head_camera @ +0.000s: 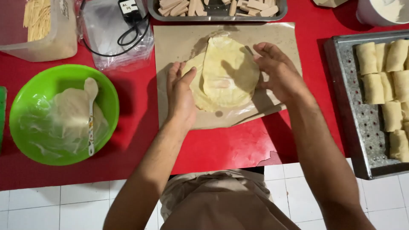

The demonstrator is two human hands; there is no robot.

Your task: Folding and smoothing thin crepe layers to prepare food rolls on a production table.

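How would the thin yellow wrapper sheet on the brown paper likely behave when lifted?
The top wrapper is probably floppy: it looks thin and lies offset on another sheet. Probably tear-prone too, since both hands, left hand and right hand, work at its edges. It likely weighs very little.

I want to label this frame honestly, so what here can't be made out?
Head view only:
- Underside of the top wrapper: hidden by the sheet itself.
- Left hand fingertips: tucked at the wrapper stack's edge, grip unclear.
- Right hand palm side: turned away.
- Tray of rolls: cut off by the right edge.
- Green bowl contents: veiled by plastic film.
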